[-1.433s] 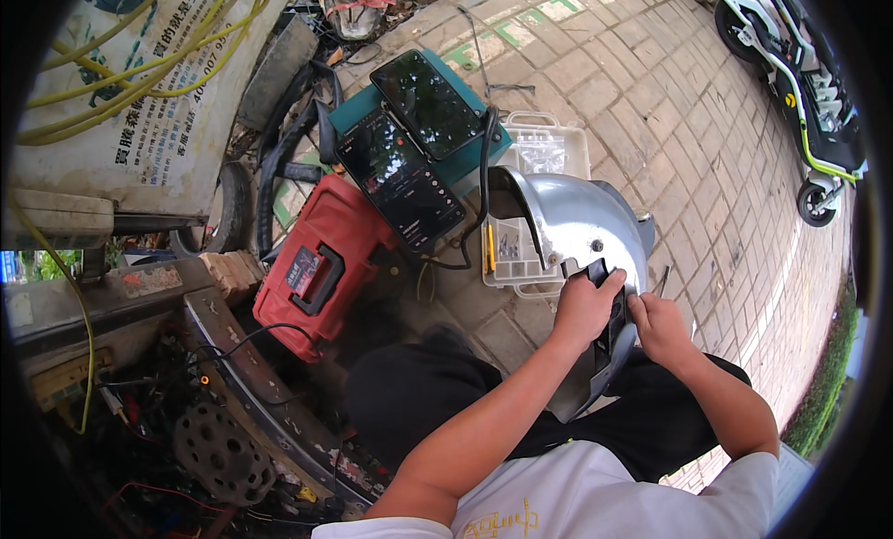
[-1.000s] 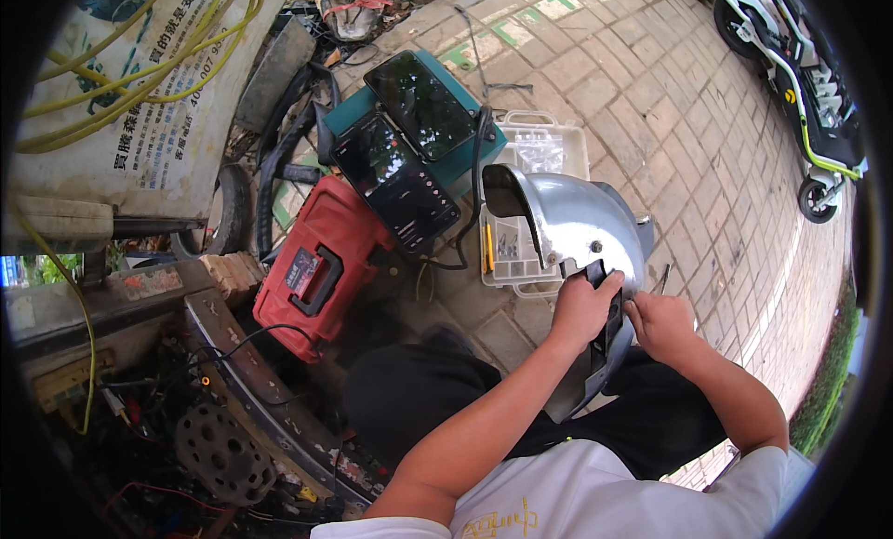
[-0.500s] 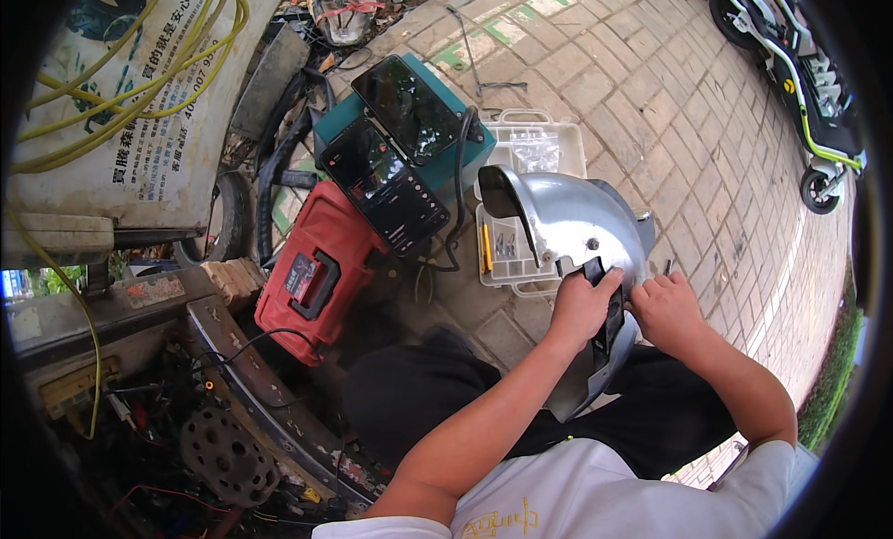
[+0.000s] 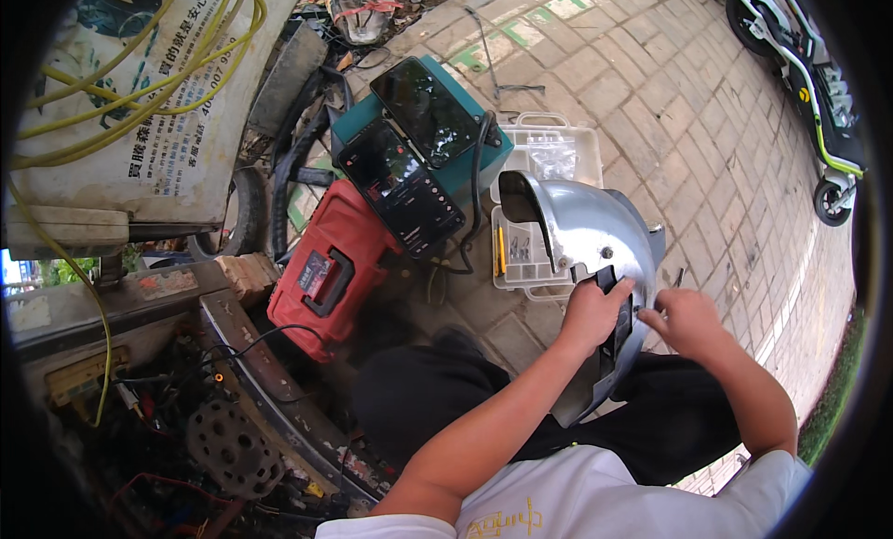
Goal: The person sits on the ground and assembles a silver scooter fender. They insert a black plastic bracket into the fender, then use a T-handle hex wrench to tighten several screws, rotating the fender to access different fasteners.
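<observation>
1. Silver shell [image 4: 595,218] sits over the lap [image 4: 674,399], hollow mouth toward 10 o'clock, open parts box [image 4: 588,162] beyond it at 11
2. Left hand [image 4: 595,318] grips the edge of the dark frame [image 4: 621,332] in the shell's side, thumb on the outside, other fingers mostly hidden
3. Right hand [image 4: 696,323] at 4 o'clock of the shell, fingers curled, thumb and forefinger tips near a small dark knob [image 4: 639,309] just beside the frame; cannot tell if they pinch anything
4. Thin dark stick [image 4: 680,277] at 11 o'clock of the right hand; held or lying on the paving [image 4: 726,176], cannot tell
5. To do this well, I'd say: brace the shell with the left hand, work the knob with right fingertips only, straight on, no sideways prying; the frame could shift
6. Loose small parts could roll off, so best tilt the shell toward 6 o'clock, over the lap
7. Red toolbox [image 4: 307,302] at 9 o'clock, phones [image 4: 400,181] against a teal box [image 4: 356,118] at 10
</observation>
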{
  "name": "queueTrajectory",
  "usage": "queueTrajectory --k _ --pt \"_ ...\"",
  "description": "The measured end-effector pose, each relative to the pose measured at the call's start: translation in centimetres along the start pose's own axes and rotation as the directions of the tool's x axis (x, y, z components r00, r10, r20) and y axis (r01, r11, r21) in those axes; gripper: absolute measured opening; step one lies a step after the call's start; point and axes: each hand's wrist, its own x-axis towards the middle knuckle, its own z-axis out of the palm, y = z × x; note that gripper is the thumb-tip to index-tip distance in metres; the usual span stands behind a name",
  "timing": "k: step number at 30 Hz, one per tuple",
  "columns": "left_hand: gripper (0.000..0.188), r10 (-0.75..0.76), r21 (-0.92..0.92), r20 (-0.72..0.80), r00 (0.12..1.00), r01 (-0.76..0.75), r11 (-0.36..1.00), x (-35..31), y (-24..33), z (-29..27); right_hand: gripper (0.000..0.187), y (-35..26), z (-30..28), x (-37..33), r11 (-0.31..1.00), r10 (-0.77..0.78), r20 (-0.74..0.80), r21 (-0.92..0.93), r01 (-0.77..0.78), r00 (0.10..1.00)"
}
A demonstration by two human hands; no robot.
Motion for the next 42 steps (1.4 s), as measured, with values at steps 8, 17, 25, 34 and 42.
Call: queueTrajectory --k 8,17,25,34,42 --pt "0.026 -0.044 -0.088 0.031 0.999 0.047 0.995 -0.2 -0.6 -0.9 0.032 27.2 8.4 -1.1 0.962 0.239 -0.235 0.19 -0.197 0.942" --pt "0.034 -0.263 -0.066 -0.112 0.958 0.257 0.964 -0.4 -0.1 -2.4 0.03 27.2 35.4 -7.2 -0.232 0.732 0.56 0.741 -0.63 0.389" --pt "0.045 -0.269 -0.186 -0.057 0.962 0.254 0.949 -0.5 1.2 -1.4 0.039 24.8 37.1 -3.8 -0.552 0.645 0.63 0.775 -0.307 0.432" --pt "0.036 -0.298 -0.205 -0.022 0.954 0.287 0.936 0.0 1.0 -1.4 0.015 27.2 39.5 -0.7 -0.323 0.764 0.543 0.789 -0.523 0.347" --pt "0.035 -0.301 -0.294 0.025 0.953 0.295 0.909 0.7 1.4 -1.2 0.005 28.8 28.6 -4.1 -0.534 0.717 0.458 0.846 -0.009 0.526"
